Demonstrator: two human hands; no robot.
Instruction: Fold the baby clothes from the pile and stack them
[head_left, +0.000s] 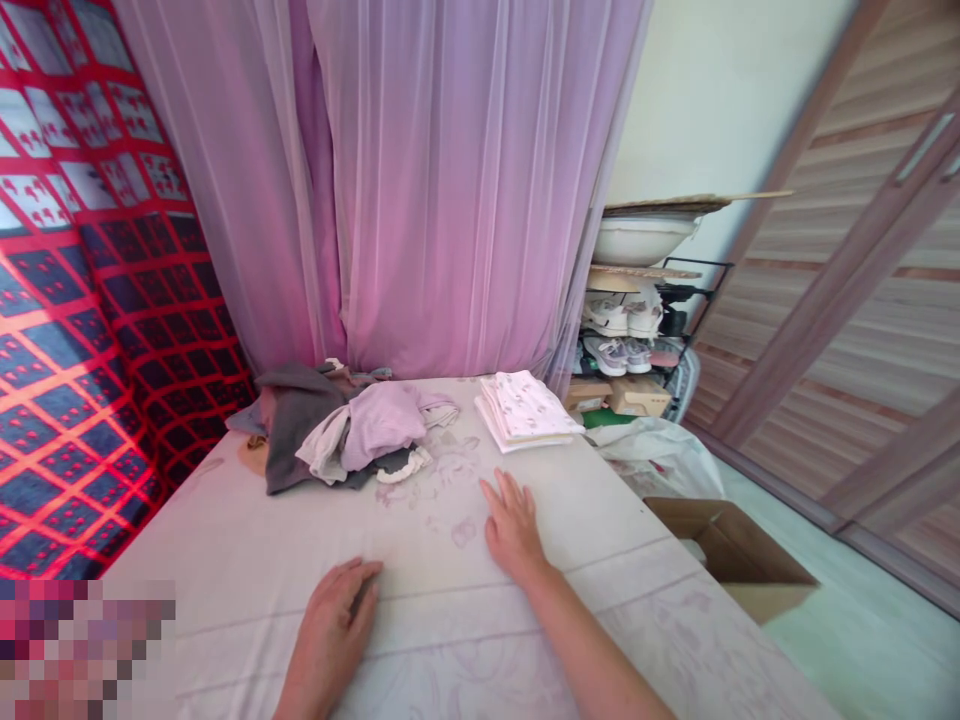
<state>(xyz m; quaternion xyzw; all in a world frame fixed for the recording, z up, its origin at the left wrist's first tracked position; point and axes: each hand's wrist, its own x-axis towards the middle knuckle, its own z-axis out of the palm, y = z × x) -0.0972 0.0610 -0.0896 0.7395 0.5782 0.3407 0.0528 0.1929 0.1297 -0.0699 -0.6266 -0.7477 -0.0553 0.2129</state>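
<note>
Facing a sheet-covered bed (450, 630) under a sheer pink curtain (465, 180), with a crumpled heap of clothes (337, 430) toward the far edge and a folded stack of patterned white cloth (525, 410) just right of it. Lying empty on the sheet, short of both, pinching nothing: left hand (330, 630) loosely curled, right hand (514, 525) flat with fingers spread.

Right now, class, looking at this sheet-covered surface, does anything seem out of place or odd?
The crumpled heap of grey and lilac clothes stands out: it lies tangled, while the folded white stack of cloth beside it is neat. A brownish mark on the pale sheet by the heap may be a stain.
</note>
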